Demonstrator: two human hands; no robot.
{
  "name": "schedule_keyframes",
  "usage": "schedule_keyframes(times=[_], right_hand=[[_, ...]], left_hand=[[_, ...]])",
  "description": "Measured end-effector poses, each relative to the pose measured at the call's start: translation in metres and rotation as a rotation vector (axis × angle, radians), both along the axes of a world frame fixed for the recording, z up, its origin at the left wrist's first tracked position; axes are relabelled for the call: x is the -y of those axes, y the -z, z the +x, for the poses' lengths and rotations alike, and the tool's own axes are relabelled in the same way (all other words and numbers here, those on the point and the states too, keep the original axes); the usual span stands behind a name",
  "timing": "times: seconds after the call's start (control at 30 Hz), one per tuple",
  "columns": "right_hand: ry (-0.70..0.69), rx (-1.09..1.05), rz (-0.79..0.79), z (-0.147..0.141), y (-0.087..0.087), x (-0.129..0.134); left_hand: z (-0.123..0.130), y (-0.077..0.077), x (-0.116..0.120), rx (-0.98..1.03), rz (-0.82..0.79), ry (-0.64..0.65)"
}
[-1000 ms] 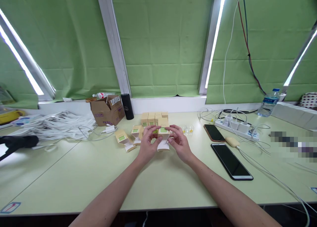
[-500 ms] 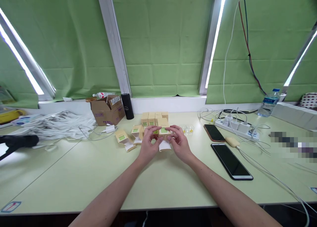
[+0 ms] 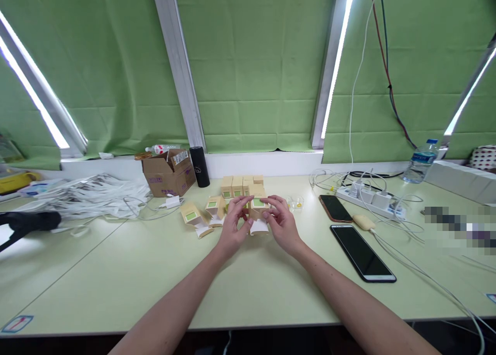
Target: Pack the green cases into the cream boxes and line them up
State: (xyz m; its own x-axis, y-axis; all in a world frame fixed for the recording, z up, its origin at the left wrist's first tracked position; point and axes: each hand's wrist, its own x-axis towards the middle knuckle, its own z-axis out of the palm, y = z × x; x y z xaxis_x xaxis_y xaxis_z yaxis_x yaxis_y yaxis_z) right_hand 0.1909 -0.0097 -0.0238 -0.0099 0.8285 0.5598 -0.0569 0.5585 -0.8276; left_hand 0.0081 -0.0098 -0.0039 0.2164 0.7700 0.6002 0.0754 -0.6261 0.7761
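Note:
Between my two hands is a small brown cardboard box [image 3: 259,204] with a green label, its pale end flap [image 3: 259,227] folded out toward me. The fingertips of my left hand [image 3: 233,226] press on the box's left side. My right hand [image 3: 283,225] grips its right side, the thumb near the flap. Two similar boxes with flaps out, a left one [image 3: 190,216] and a nearer one [image 3: 214,206], lie left of my left hand. Behind stand several closed boxes [image 3: 237,183], and my left fingers partly hide another box.
Clear plastic pieces with yellow bits [image 3: 296,204] lie right of my hands. Farther right are two phones, a large one [image 3: 362,252] and a smaller one [image 3: 335,208], and a power strip [image 3: 370,197] with cables. A carton [image 3: 168,176] and black cylinder [image 3: 199,166] stand at the back left.
The box and both hands have shifted slightly to the right. My left fingers have moved a little along the box's top edge. Everything else stays in place.

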Motion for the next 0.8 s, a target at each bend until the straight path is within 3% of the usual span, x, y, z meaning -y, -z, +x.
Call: schedule_keyframes(times=[0.2,0.5,0.8], right_hand=[[0.022,-0.029,-0.006,-0.0006,-0.0023,0.0017],[0.021,-0.025,-0.001,-0.0002,-0.0004,0.0007],[-0.006,0.019,0.031,0.0012,0.0008,0.0012]], left_hand=[[-0.0031,0.0028,-0.0020,-0.031,-0.011,0.132],[-0.0016,0.0024,0.0001,-0.088,-0.033,0.118],[0.0014,0.0008,0.0015,0.026,-0.082,0.117]])
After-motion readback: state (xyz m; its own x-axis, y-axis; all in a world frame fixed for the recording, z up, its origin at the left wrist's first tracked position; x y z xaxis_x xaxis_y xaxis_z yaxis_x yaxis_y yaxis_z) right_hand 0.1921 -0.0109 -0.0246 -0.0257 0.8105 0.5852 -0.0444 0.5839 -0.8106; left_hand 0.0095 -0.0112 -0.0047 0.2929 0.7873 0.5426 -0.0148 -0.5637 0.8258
